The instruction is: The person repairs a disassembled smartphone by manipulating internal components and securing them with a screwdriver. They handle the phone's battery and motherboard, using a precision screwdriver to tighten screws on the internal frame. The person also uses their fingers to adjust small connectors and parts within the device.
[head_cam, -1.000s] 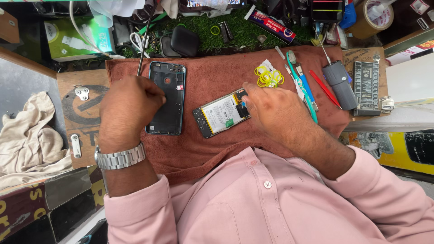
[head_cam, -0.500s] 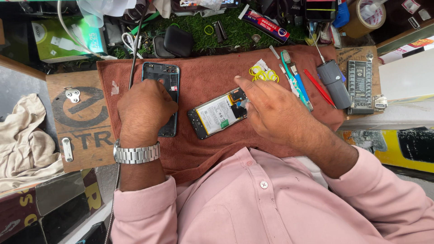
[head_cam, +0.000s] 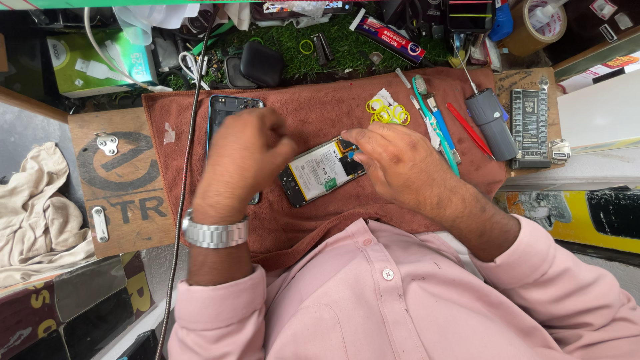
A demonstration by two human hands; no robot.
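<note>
An opened phone (head_cam: 320,173) lies face down on a brown towel (head_cam: 313,93), its white battery and dark boards showing. My right hand (head_cam: 400,167) rests on its upper right end, fingertips pinching at the top corner. My left hand (head_cam: 243,160), with a metal watch on the wrist, is blurred, fingers curled, just left of the phone; I see nothing in it. It covers most of a blue-rimmed phone back cover (head_cam: 223,107) lying on the towel.
On the towel to the right lie yellow rubber bands (head_cam: 387,112), a teal toothbrush (head_cam: 437,133), a red tool (head_cam: 470,130), a grey electric screwdriver (head_cam: 493,123) and a dark test board (head_cam: 530,127). A thin dark cable (head_cam: 183,200) runs down the left. A beige cloth (head_cam: 33,213) lies far left.
My left hand has slid right, off the back cover and toward the opened phone. My right hand has stayed on the phone's top end.
</note>
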